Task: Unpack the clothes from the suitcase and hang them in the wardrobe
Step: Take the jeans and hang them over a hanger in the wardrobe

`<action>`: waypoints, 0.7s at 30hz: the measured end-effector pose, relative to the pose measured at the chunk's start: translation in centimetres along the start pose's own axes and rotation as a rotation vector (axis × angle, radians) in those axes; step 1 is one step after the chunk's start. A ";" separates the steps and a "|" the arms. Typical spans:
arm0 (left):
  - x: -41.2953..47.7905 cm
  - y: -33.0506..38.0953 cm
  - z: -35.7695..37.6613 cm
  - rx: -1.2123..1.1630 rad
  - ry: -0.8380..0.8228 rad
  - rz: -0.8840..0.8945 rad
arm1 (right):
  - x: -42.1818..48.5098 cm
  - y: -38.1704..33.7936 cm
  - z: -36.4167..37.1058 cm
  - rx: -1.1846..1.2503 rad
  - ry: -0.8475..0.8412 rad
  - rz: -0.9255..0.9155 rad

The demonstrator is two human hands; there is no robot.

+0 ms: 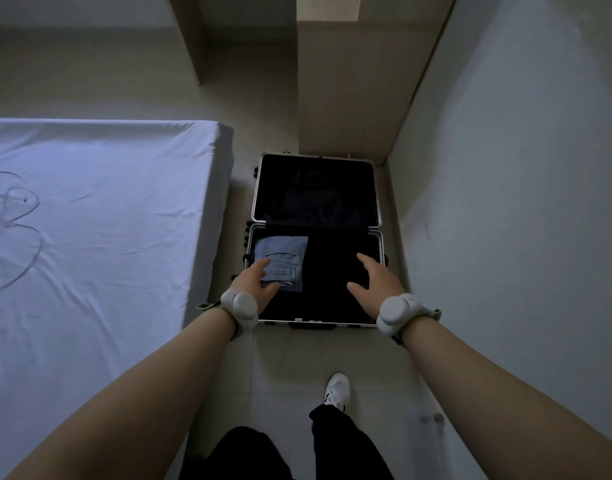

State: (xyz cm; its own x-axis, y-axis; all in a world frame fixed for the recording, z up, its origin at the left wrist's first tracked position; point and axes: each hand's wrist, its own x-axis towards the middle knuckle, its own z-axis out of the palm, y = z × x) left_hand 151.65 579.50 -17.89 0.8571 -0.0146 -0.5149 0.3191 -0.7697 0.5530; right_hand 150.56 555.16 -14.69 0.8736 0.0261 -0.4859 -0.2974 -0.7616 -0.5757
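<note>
A bed with a pale sheet fills the left side. Ahead stands a tall beige panel, possibly the wardrobe. On the floor between bed and wall, the suitcase lies open, its lid propped against the panel. Folded denim sits in the near half's left corner; the dark right part is too dim to read. The left hand rests on the denim, fingers straight and released. The right hand hovers over the dark part, fingers spread, holding nothing. Each wrist carries a white band.
</note>
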 end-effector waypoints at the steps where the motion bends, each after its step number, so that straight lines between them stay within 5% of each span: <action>1: 0.7 0.0 0.2 0.002 -0.002 -0.008 | 1.0 0.3 0.1 -0.002 -0.017 0.006; 10: 9.9 -4.5 3.7 0.033 -0.095 -0.076 | 10.2 3.1 6.0 0.010 -0.082 0.074; 21: 26.5 -17.4 15.1 0.090 -0.143 -0.076 | 25.8 12.1 21.7 0.067 -0.096 0.129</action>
State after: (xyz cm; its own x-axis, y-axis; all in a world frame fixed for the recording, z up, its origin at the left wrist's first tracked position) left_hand 162.69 582.86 -51.06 0.7639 -0.0397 -0.6441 0.3379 -0.8257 0.4517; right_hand 161.18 560.68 -48.47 0.7864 -0.0050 -0.6177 -0.4330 -0.7177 -0.5454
